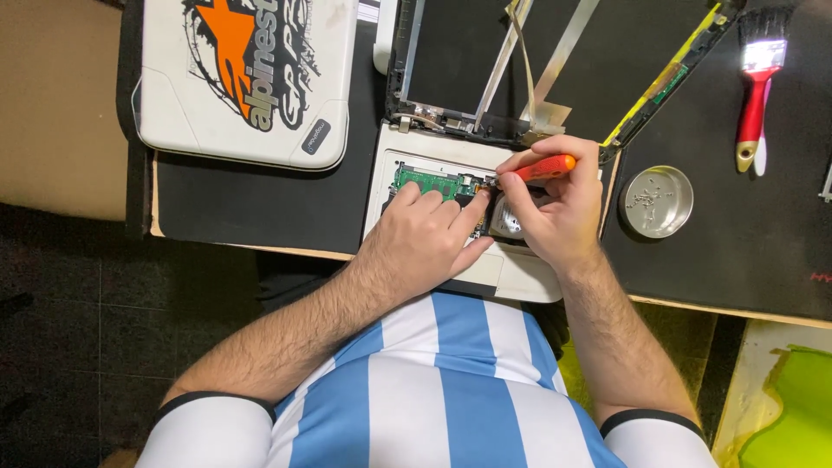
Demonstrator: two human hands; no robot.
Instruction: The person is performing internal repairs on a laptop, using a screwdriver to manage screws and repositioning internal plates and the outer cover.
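Head view counts two hands on one opened white laptop (520, 276): right hand (559, 208) grips one orange screwdriver (544, 167) closed; left hand (425, 238) presses flat, holding nothing. One metal dish (657, 201) at three o'clock, one red brush (756, 95) at two.

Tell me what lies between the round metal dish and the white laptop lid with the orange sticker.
In the head view, the opened white laptop, with both hands working on it, lies between dish and lid.
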